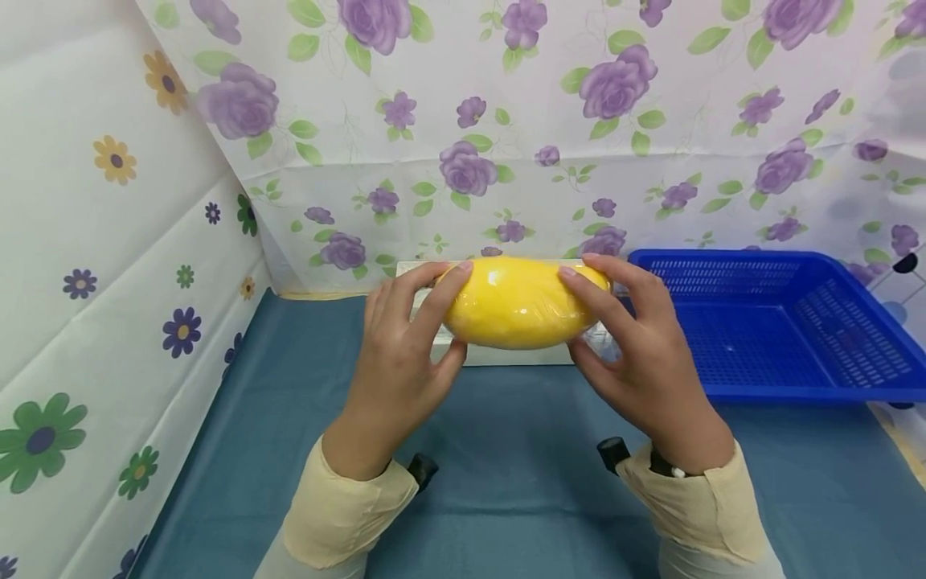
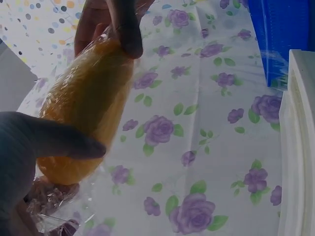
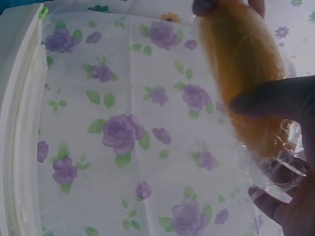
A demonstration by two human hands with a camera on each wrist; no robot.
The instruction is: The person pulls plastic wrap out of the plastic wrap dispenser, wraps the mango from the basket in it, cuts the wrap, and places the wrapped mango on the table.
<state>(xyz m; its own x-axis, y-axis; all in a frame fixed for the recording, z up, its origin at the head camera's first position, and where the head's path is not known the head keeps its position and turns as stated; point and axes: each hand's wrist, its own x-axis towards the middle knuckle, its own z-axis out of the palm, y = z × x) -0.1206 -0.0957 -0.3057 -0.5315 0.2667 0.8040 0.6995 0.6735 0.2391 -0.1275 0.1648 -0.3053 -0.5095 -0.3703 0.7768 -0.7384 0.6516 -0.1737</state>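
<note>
A yellow oblong thing point(image 1: 517, 304), tightly wrapped in shiny clear plastic film, is held up level between my two hands. My left hand point(image 1: 396, 366) grips its left end, fingers over the top and thumb below. At the opposite end my right hand point(image 1: 644, 362) holds it the same way. Both wrist views show the wrapped yellow thing point(image 2: 88, 98) between the hands, with loose, crinkled film point(image 3: 288, 164) bunched at its end. Behind it in the head view lies a long white box point(image 1: 517, 355), partly hidden by the hands and the yellow thing.
A blue plastic basket point(image 1: 745, 342) with perforated sides stands at the right. Teal cloth point(image 1: 506, 482) covers the table. Flower-printed sheets hang at the back point(image 1: 405, 181) and at the left point(image 1: 130, 241). In the right wrist view, the white box has a small green part point(image 3: 43, 12).
</note>
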